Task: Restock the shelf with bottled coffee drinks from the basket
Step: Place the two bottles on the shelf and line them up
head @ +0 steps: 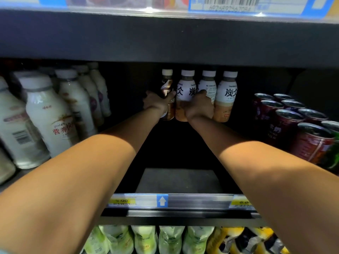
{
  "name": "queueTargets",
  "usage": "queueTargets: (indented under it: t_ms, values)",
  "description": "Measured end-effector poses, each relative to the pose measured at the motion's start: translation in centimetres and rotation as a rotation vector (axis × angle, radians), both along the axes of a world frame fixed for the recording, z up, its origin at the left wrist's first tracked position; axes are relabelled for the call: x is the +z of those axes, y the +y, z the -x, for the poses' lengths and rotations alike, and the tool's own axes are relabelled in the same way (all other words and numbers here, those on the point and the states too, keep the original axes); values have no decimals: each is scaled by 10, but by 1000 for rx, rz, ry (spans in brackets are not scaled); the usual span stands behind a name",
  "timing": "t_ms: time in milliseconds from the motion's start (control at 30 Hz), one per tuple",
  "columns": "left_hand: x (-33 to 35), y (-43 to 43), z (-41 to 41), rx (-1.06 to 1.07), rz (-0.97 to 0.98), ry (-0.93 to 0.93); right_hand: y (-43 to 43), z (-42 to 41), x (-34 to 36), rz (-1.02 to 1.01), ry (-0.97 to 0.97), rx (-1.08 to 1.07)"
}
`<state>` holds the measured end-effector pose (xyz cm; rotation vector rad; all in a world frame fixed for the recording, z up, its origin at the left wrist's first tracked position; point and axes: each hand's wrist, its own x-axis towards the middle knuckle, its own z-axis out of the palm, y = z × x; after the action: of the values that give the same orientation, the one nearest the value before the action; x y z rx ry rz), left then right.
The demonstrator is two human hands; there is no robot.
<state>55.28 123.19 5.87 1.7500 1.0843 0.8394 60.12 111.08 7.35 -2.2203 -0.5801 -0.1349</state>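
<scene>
Both your forearms fill the foreground, stretched deep into the dark middle bay of the shelf (176, 182). Your left hand (156, 103) is wrapped around the brown-labelled coffee bottle (167, 83) at the left end of a back row, thumb across its front, fingers closed on its body. Your right hand (200, 107) is clamped on the third bottle (208, 85), the one turned so its printed back panel faces you, with the thumb lying across the label.

Between your two hands stands a white-labelled latte bottle (185, 88), touching the ones on either side. Just right of your right hand is a fourth bottle (226, 92), also white-labelled, upright and close against the one you hold. All four have white caps and stand in one line at the rear (the basket is out of sight).

Well to the left of your left hand are rows of pale milk-drink bottles (49, 116), receding toward the back. Well right of your right hand sit dark red cans (286, 125), packed in rows. Nearer you than both hands, the shelf floor is bare and dark, and at its front edge runs a price rail (192, 201) with yellow tags and a blue arrow marker (162, 200). Below that rail, green-labelled bottles (145, 239) line the next shelf down.
</scene>
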Motion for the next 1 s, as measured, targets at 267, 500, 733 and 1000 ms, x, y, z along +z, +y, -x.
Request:
queueTargets:
  t_ms: [267, 500, 733, 1000]
  values:
    - [-4, 4, -5, -10, 7, -95, 3, 4, -3, -39, -37, -20]
    - [-4, 3, 12, -54, -26, -49, -9, 13, 1, -35, -42, -42]
    - [25, -53, 77, -372, -329, 387, -65, 45, 36, 371, -207, 137]
    - [53, -181, 135, -583, -826, 595, -192, 112, 36, 626, -614, 74]
